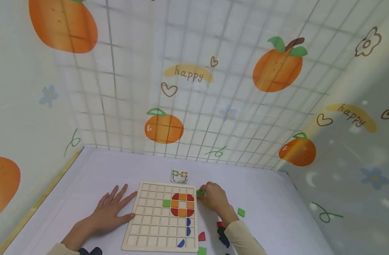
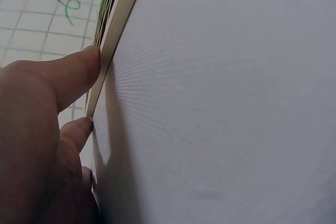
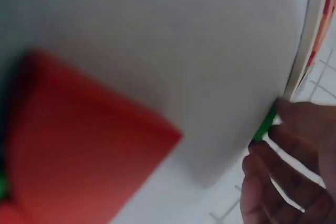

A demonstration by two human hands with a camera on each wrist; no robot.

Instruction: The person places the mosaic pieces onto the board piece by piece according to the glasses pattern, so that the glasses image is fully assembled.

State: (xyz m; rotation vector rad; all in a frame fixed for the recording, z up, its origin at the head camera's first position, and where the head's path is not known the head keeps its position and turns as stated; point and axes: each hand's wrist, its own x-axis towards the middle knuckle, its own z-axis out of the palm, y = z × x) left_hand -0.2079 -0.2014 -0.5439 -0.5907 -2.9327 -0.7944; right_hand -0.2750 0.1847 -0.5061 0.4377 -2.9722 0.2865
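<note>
A pale wooden grid board (image 1: 150, 212) lies on the white table. On its right half, red quarter-round and orange square pieces form a ring (image 1: 182, 197), with a green square (image 1: 167, 203) at its left. Blue pieces (image 1: 188, 222) lie in cells lower down. My left hand (image 1: 110, 212) is spread flat, thumb and fingertip touching the board's left edge, also seen in the left wrist view. Just off the board's upper right edge, my right hand (image 1: 213, 198) pinches a small green piece (image 3: 265, 121) between thumb and fingers; its full shape is hidden.
Behind the board lies a small patterned card (image 1: 179, 176). Right of the board are a loose green square (image 1: 241, 212), a red quarter-round piece (image 1: 202, 236), another green piece (image 1: 202, 251) and dark blue pieces (image 1: 224, 242) partly under the right forearm. Printed curtains (image 1: 194, 106) enclose the table.
</note>
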